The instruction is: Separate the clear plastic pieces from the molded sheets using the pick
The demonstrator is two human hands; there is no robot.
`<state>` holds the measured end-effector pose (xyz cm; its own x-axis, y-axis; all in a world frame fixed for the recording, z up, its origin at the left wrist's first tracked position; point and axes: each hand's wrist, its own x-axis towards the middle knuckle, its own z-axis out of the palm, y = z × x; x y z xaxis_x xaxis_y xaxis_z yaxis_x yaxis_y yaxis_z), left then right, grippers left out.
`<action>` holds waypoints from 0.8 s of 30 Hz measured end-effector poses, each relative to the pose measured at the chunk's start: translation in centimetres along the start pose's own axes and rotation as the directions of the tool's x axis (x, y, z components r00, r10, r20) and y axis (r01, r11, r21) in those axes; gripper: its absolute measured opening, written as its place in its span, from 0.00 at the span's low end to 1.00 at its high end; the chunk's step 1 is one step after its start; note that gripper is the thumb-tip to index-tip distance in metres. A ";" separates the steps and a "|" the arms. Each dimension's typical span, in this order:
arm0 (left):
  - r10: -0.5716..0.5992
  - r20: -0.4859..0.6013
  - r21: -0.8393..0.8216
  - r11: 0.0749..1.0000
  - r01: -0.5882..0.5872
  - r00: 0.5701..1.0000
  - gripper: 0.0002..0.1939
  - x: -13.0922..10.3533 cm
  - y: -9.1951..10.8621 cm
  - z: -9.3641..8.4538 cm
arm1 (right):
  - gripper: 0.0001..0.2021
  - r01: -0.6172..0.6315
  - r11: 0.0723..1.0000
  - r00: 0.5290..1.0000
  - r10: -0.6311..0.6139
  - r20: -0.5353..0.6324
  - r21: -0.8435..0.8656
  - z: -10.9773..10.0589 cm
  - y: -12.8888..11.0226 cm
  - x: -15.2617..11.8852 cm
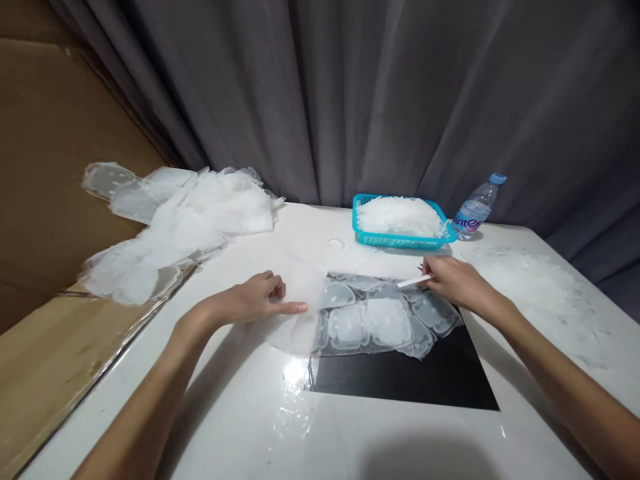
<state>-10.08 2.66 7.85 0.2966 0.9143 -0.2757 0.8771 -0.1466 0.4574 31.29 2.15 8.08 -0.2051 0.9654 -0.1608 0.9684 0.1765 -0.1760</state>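
Several translucent white pieces with rounded outlines form a sheet (390, 323) that lies partly on a black mat (410, 380) and partly on the white table. My left hand (265, 297) is over the sheet's left part, thumb stretched out to the right and the other fingers curled; nothing shows in it. My right hand (450, 280) pinches a thin white strip (414, 282) above the sheet's upper right part. A small dark tip, too small to make out, sticks out beside those fingers.
A blue basket (405, 241) full of white pieces stands at the back, beside a water bottle (473, 210). White sheets (200, 213) are piled at the back left, partly over a cardboard box (65, 360). Loose translucent bits (535, 293) lie at the right.
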 end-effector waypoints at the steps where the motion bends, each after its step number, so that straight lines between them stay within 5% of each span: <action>1: 0.013 0.028 -0.012 1.000 -0.013 1.000 0.29 -0.2 0.3 0.1 | 0.07 0.041 0.999 0.999 -0.041 -0.023 0.024 -0.1 -0.9 -0.6; 5: 0.069 0.098 -0.094 0.994 -0.059 0.993 0.27 -0.4 1.6 0.6 | 0.12 0.334 0.921 0.935 -0.351 0.056 0.201 0.3 -4.8 -3.0; 10: 0.061 0.043 -0.268 0.962 -0.048 0.997 0.22 0.1 1.8 0.8 | 0.12 0.317 0.944 0.941 -0.325 0.093 0.093 1.7 -6.1 -4.1; 16: -0.032 -0.036 -0.391 0.920 0.015 0.999 0.33 0.8 1.0 0.8 | 0.17 0.343 0.938 0.939 -0.344 -0.001 -0.057 2.2 -6.1 -4.2; 19: -0.068 -0.046 -0.421 0.906 0.042 0.997 0.35 1.0 0.9 0.8 | 0.14 0.297 0.953 0.954 -0.293 0.065 -0.063 1.9 -6.4 -4.4; 24: -0.017 0.039 -0.496 0.868 0.034 0.999 0.25 1.2 1.0 0.9 | 0.14 0.331 0.942 0.941 -0.334 0.050 0.050 1.0 -6.8 -6.1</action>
<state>-8.54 3.26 7.24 0.2959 0.9014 -0.3161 0.5837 0.0913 0.8068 25.82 -5.08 9.27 -0.5233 0.8404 -0.1412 0.8374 0.4764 -0.2681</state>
